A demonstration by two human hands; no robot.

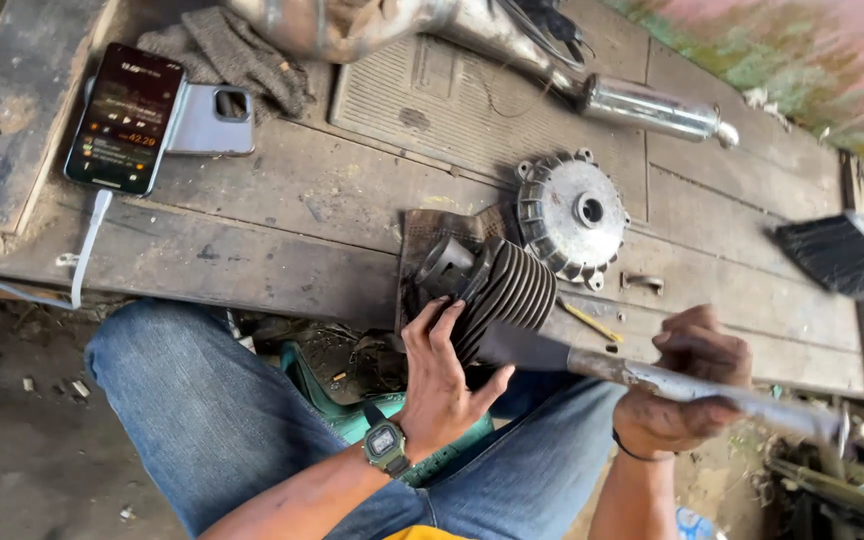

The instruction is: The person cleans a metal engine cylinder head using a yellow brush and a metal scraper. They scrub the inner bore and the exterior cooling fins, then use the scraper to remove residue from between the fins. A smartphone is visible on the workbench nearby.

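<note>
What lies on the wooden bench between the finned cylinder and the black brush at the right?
In the head view, between the finned cylinder and the black brush lie a round finned metal hub and a small metal bracket.
</note>
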